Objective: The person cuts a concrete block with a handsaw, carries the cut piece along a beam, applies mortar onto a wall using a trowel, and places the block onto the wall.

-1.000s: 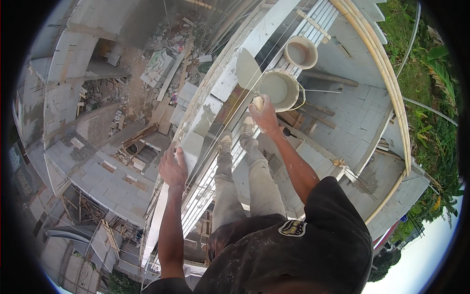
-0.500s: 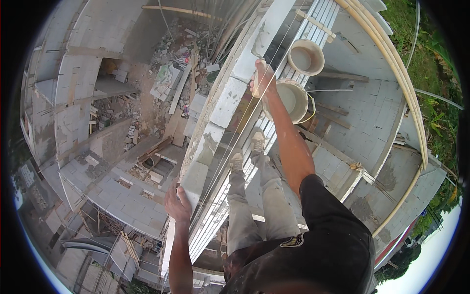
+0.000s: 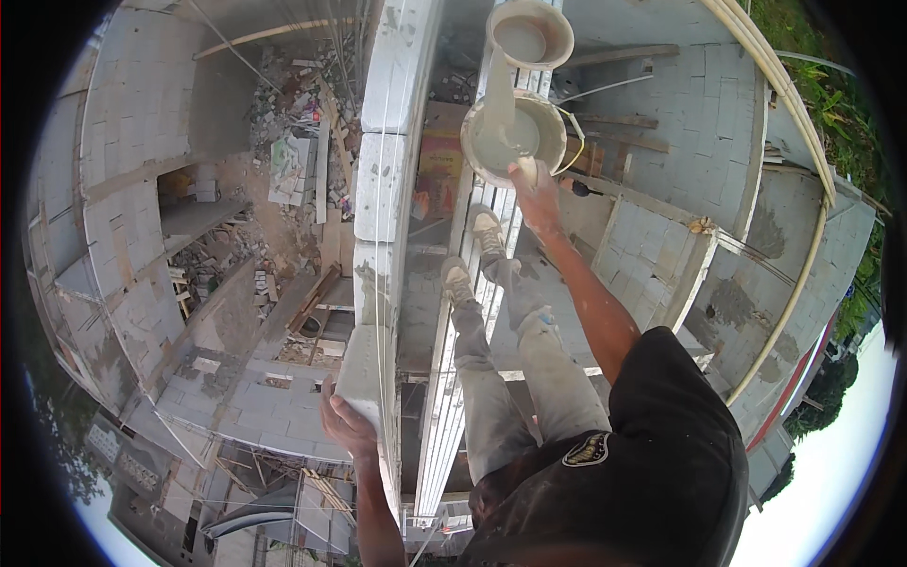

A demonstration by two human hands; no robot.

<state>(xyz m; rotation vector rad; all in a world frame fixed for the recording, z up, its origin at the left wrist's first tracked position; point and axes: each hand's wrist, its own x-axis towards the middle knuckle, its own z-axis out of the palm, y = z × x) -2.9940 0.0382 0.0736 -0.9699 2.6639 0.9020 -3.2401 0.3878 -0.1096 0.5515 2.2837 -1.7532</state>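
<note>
My right hand (image 3: 539, 200) is closed around the handle of a trowel (image 3: 499, 104). Its mortar-coated blade reaches over a round bucket (image 3: 470, 151) of wet grey mix. Just beyond stands a second pale bucket (image 3: 567, 38), also with grey mix in it. My left hand (image 3: 348, 423) rests against the near end of a light grey block (image 3: 360, 369) on top of the wall, thumb apart from the other fingers. Part of those fingers is hidden behind the block's outer side. A taut string (image 3: 380, 236) runs along the block row.
Beneath my shoes (image 3: 487, 231) lie narrow metal planks (image 3: 440, 416) beside the block wall (image 3: 379, 175). Far below on the left is a floor with rubble (image 3: 283, 123). Bamboo poles (image 3: 779, 104) curve along the right, and a block wall (image 3: 704, 104) stands below there.
My right hand and the trowel have come from beside the wall to the nearer bucket. The view has turned, so the wall now runs more upright. My left hand stays at the block's end.
</note>
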